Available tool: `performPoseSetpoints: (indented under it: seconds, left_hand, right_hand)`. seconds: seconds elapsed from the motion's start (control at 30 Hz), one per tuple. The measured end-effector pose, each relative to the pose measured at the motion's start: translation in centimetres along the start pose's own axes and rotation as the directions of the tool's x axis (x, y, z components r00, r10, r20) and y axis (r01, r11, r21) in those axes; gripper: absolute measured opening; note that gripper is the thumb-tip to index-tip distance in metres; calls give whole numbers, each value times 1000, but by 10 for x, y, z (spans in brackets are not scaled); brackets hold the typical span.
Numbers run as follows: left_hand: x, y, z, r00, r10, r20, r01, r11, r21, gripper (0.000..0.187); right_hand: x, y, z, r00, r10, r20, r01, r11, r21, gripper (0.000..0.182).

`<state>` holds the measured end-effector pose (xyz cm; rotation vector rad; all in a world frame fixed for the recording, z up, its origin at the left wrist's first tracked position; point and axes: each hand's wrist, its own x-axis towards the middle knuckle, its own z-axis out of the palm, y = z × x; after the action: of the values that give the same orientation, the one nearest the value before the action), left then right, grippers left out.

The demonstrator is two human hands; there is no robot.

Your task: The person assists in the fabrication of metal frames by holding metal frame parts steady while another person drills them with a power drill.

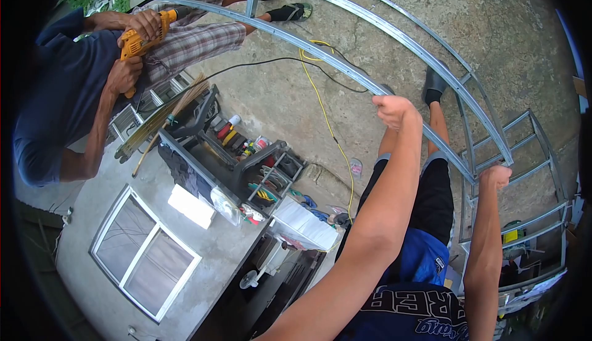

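A long frame of galvanized metal channels (pixel 296 37), joined by short crosspieces, runs from the upper left down to the right. My left hand (pixel 398 111) is closed around its near rail. At the frame's right end, my right hand (pixel 496 176) is closed on the end member, close to the corner. Both hands hold it above the concrete ground; the lens makes its rails look curved. On the left, a co-worker in a dark shirt grips a yellow power drill (pixel 143 37) with both hands, near the frame's far end.
A yellow cord (pixel 322 103) and a black cable (pixel 265 63) cross the concrete ground (pixel 394 8). An upturned table (pixel 203 150) holding tools and bottles stands by the house wall. Another metal frame (pixel 535 156) is at the right. A slipper (pixel 356 168) lies nearby.
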<state>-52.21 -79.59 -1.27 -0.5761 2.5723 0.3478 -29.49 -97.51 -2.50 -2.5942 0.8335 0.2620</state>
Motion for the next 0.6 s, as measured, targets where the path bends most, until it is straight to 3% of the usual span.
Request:
performPoseSetpoints:
  seconds: [0.6]
  left_hand:
    - [-1,1,0,1000,19,1,-19,1000,13,71]
  right_hand:
    - [-6,-6,-3,1000,1,-8,-2,999,-45,54]
